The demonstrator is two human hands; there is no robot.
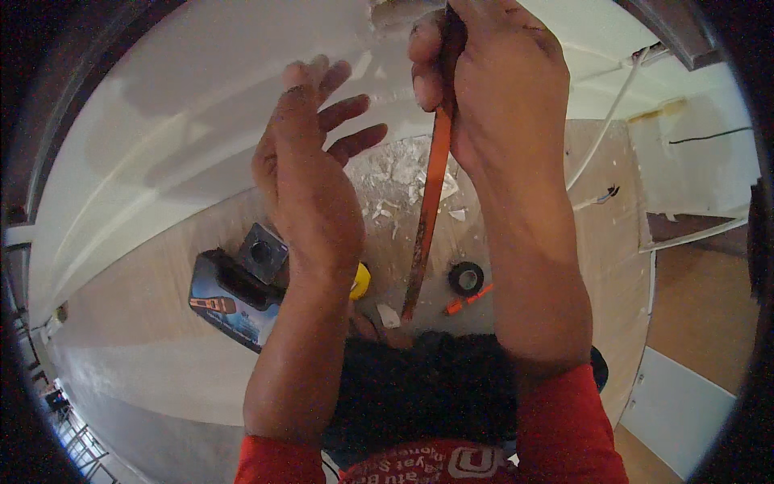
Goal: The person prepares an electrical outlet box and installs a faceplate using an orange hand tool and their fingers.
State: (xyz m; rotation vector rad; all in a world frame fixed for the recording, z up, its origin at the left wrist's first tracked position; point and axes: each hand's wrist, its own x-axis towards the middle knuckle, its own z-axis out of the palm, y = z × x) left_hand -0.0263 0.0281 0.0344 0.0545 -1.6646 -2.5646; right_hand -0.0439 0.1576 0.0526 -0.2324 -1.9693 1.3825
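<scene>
My right hand (pixel 508 73), raised at the top of the view, is closed around a long, narrow, flat orange tool (pixel 434 161). Its lower end is dark and worn and hangs toward my lap; the upper end is hidden by the fingers, so its exact kind is unclear. To its left, my left hand (pixel 310 153) is held up with the fingers spread, holding nothing. A pale wall surface (pixel 218 97) stands behind both hands, with a greyish patch or opening (pixel 399 14) near the right fingertips.
White chips and dust (pixel 403 173) litter the wooden board. Near my lap lie a black tape roll (pixel 466 279), a thin orange tool (pixel 468 300) and a partly hidden yellow object (pixel 361 282). A printed box (pixel 222 302) sits left. White cable (pixel 610 121) and loose wire ends (pixel 609 194) are right.
</scene>
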